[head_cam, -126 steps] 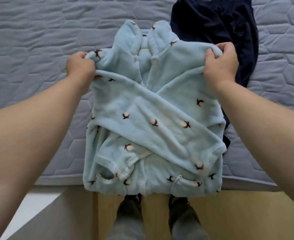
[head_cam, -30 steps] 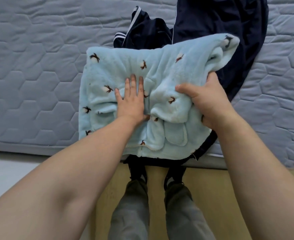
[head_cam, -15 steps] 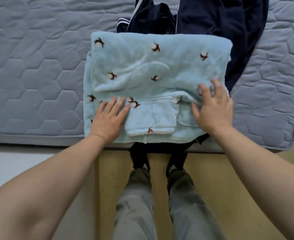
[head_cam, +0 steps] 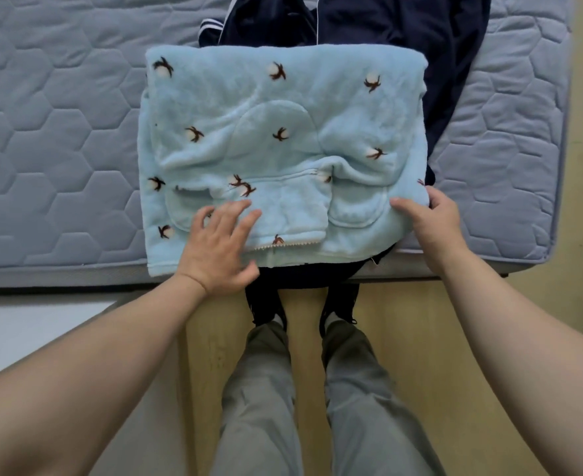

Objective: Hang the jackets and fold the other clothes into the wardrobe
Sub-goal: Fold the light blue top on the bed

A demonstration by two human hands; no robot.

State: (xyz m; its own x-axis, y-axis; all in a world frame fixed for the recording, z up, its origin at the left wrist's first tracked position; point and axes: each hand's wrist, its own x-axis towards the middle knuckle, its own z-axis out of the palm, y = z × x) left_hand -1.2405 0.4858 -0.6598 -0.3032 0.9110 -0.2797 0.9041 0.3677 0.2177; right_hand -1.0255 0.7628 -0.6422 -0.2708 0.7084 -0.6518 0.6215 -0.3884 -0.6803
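Fleece top (head_cam: pixel 283 132), pale blue with small brown-and-white sprigs, lay folded into a thick rectangle on the quilted grey mattress (head_cam: pixel 60 132). Its near edge sat just beyond our wrists, at the mattress lip.

Left hand (head_cam: pixel 219 249): fingers spread and nearly straight, palm down on the near-left part of the fold, pressing and gripping nothing.

Right hand (head_cam: pixel 434 225): at the fold's near-right corner, thumb laid on top, fingers curled round the side edge. We judged this a pinch on the corner. How far the fingers reached underneath was hidden.

Navy jacket (head_cam: pixel 403 25): spread beneath the fold, showing beyond both hands at the far side. Some dark cloth also showed below the fold's near edge, between our hands.

We judged the folding itself to be nearly finished, with the lift and the carry to the wardrobe not yet made.

Risks noted:
- The fabric was bulky, and a pocket flap and a loose layer sat proud between our hands. Lifting by the right corner alone would likely let the layers spring open.
- The fold rested directly on the jacket. Sliding it toward us could drag the jacket off the mattress edge.
- The left hand only pressed. Without fingers under that side, the fold would sag when raised.
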